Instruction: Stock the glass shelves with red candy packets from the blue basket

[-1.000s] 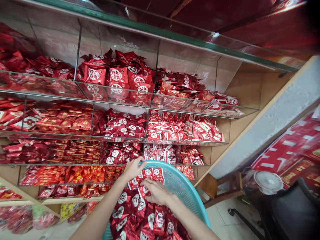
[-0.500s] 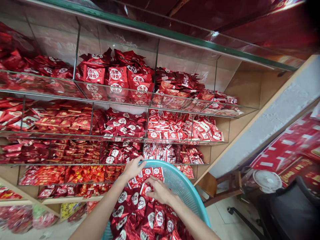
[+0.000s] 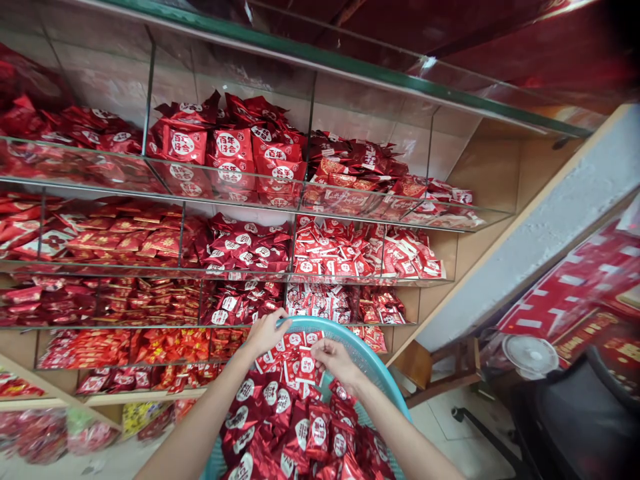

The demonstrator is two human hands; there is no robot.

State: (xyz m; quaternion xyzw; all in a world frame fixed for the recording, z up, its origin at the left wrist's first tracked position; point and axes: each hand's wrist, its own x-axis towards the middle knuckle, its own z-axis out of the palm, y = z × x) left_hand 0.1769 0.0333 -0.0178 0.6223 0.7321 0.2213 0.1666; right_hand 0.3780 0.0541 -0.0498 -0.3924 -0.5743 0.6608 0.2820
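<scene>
A teal plastic basket [image 3: 387, 381] stands low in front of me, filled with dark red packets [image 3: 300, 437] bearing white round labels. Smaller bright red packets with white labels lie towards its far side. My left hand [image 3: 265, 335] is closed on the far left part of the basket's rim; some of its fingers are hidden. Over the basket, thumb and fingers of my right hand [image 3: 337, 363] pinch the edge of one small red packet [image 3: 306, 364]. This packet is above the others, with its printed face towards me.
Glass shelves [image 3: 390, 217] with dividers hold many red packets behind the basket. A wooden side panel [image 3: 493, 167] and a pale wall edge bound them on the right. A black chair [image 3: 575, 413] and a wooden stool [image 3: 417, 363] stand right. Bagged goods [image 3: 37, 433] lie lower left.
My right hand has moved up and to the right from the packets, now with a small red packet between its fingertips. My left hand has stayed on the rim.
</scene>
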